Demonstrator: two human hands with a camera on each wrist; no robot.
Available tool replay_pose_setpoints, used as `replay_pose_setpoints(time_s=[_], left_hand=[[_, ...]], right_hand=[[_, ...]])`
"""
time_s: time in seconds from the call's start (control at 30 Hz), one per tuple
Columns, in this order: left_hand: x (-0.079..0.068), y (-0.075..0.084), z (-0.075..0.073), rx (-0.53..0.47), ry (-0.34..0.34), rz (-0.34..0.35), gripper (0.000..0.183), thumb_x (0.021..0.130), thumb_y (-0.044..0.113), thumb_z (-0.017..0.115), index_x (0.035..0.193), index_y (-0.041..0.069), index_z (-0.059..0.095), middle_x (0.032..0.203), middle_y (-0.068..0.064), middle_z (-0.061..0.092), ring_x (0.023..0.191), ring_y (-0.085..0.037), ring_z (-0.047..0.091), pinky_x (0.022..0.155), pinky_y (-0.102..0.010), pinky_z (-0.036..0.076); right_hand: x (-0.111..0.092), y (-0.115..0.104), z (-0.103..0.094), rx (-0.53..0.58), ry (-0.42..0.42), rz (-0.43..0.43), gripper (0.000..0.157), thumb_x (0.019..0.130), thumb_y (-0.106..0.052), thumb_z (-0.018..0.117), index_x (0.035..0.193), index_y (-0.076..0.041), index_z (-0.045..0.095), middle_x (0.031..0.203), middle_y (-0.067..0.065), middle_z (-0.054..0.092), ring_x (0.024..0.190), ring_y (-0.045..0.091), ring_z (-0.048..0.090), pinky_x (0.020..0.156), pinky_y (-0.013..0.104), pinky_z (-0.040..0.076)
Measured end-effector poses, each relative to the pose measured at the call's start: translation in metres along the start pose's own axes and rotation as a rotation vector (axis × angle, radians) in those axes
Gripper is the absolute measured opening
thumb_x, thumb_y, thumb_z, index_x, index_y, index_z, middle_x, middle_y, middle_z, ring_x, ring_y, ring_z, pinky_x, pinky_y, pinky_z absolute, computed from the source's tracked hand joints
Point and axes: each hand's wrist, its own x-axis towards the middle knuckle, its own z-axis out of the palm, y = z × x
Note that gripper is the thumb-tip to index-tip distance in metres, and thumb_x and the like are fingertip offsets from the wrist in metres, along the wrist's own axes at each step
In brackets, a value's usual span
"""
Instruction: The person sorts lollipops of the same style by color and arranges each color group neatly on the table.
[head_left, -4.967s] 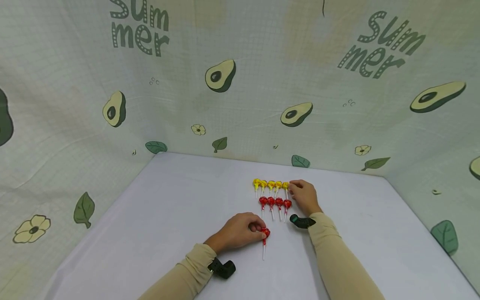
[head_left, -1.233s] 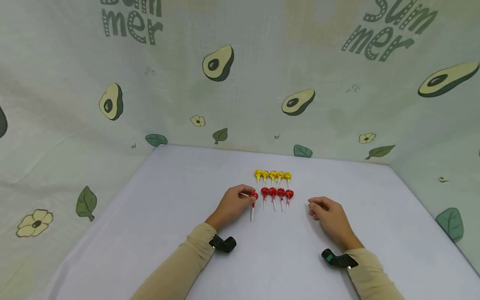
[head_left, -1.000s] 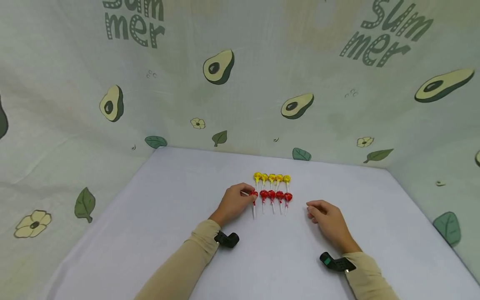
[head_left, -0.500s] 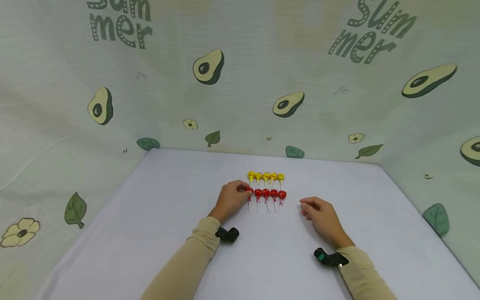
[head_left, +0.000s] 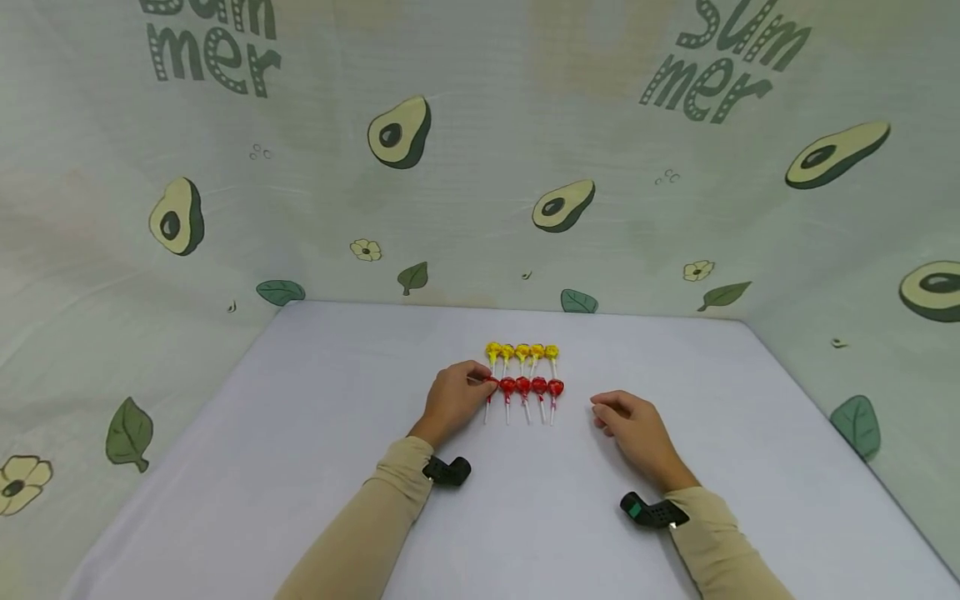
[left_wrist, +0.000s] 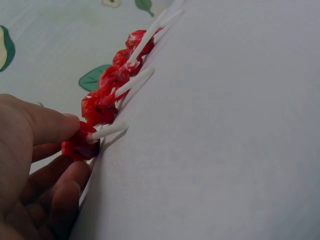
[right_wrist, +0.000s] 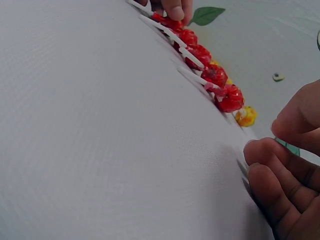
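My left hand [head_left: 454,402] pinches the red lollipop [left_wrist: 80,143] at the left end of a red row, thumb and finger on its wrapped head. The white stick of that lollipop points toward me. Beside it lie several more red lollipops [head_left: 522,386] side by side on the white table. Just behind them runs a row of several yellow lollipops [head_left: 522,353]. My right hand [head_left: 636,433] rests on the table to the right of both rows, fingers loosely curled, holding nothing. In the right wrist view, a yellow lollipop [right_wrist: 246,116] shows past the red ones.
The white table [head_left: 360,517] reaches to a cloth backdrop [head_left: 480,208] printed with avocados, leaves and flowers. Black wrist-worn devices [head_left: 448,472] sit on both wrists.
My left hand has carried the red lollipop from nearer me to the left end of the red row. My right hand has drawn back from the yellow lollipops toward the lower right.
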Motion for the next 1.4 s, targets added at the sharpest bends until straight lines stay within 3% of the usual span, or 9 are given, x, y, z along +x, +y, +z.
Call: replay_pose_setpoints(time_s=[0.37, 0.83, 1.23, 1.4], left_hand=[[0.002, -0.004, 0.002, -0.081, 0.000, 0.024, 0.012, 0.089, 0.018, 0.076, 0.100, 0.012, 0.073, 0.094, 0.002, 0.070, 0.081, -0.010, 0.063, 0.074, -0.032, 0.052], [0.000, -0.004, -0.002, -0.083, -0.005, 0.021, 0.017, 0.092, 0.014, 0.073, 0.108, 0.010, 0.072, 0.105, 0.001, 0.067, 0.091, -0.013, 0.065, 0.079, -0.033, 0.054], [-0.002, -0.005, -0.008, -0.048, 0.034, 0.000, 0.014, 0.094, 0.017, 0.070, 0.107, 0.013, 0.072, 0.108, -0.001, 0.063, 0.090, -0.014, 0.061, 0.078, -0.033, 0.052], [-0.005, -0.002, -0.015, 0.051, 0.026, -0.029, 0.012, 0.096, 0.022, 0.068, 0.105, 0.016, 0.073, 0.105, 0.003, 0.064, 0.087, -0.014, 0.058, 0.077, -0.033, 0.051]], right_hand=[[-0.002, 0.001, 0.001, -0.028, -0.003, 0.014, 0.024, 0.101, -0.020, 0.061, 0.117, -0.003, 0.069, 0.091, 0.008, 0.068, 0.081, 0.020, 0.062, 0.068, 0.028, 0.052], [0.002, -0.003, 0.002, -0.016, -0.007, -0.008, 0.025, 0.101, -0.018, 0.061, 0.117, -0.001, 0.068, 0.091, 0.009, 0.068, 0.080, 0.021, 0.062, 0.067, 0.028, 0.052], [0.009, -0.001, 0.002, -0.061, 0.006, -0.025, 0.022, 0.101, -0.019, 0.060, 0.116, -0.005, 0.068, 0.089, 0.008, 0.068, 0.076, 0.021, 0.062, 0.063, 0.029, 0.052], [0.009, 0.000, -0.003, -0.121, 0.025, -0.066, 0.022, 0.101, -0.020, 0.060, 0.116, -0.006, 0.069, 0.089, 0.006, 0.068, 0.075, 0.020, 0.062, 0.063, 0.028, 0.051]])
